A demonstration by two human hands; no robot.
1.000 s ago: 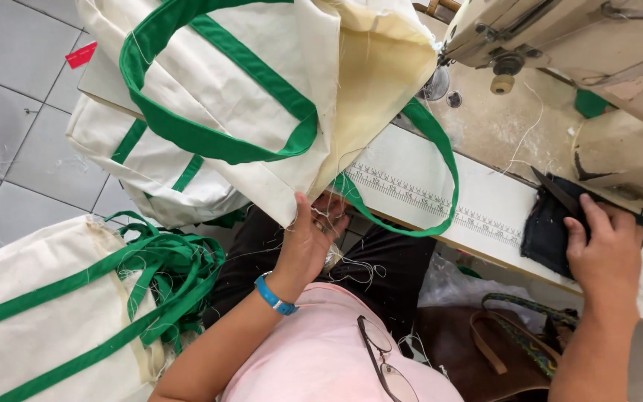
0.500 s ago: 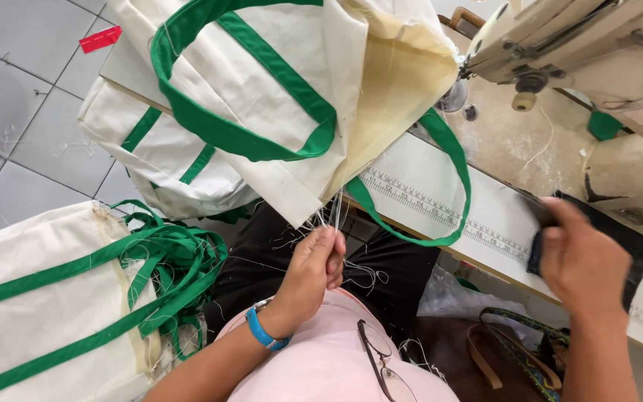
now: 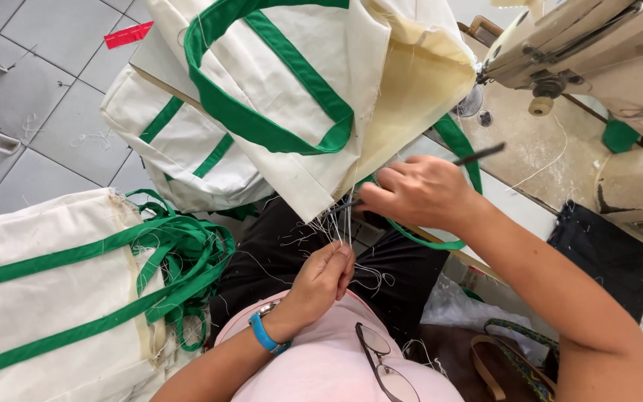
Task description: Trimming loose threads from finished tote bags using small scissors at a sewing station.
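A cream canvas bag (image 3: pixel 292 82) with green handles hangs over the sewing table edge, its corner pointing down at my lap. My left hand (image 3: pixel 323 279), with a blue wristband, pinches loose white threads (image 3: pixel 336 223) trailing from that corner. My right hand (image 3: pixel 418 193) grips small dark thread snips (image 3: pixel 478 155) and holds their tip against the threads just under the corner.
A sewing machine (image 3: pixel 589 52) stands at the top right on the table (image 3: pixel 530 149). A dark cloth (image 3: pixel 612 257) lies at the right. Finished cream-and-green bags (image 3: pixel 61 298) are piled at the left, another (image 3: pixel 180 156) on the tiled floor. Glasses (image 3: pixel 385 368) hang on my pink shirt.
My right hand left the dark cloth at the right, carrying the snips, and moved left to the bag corner. The left hand kept hold of the threads.
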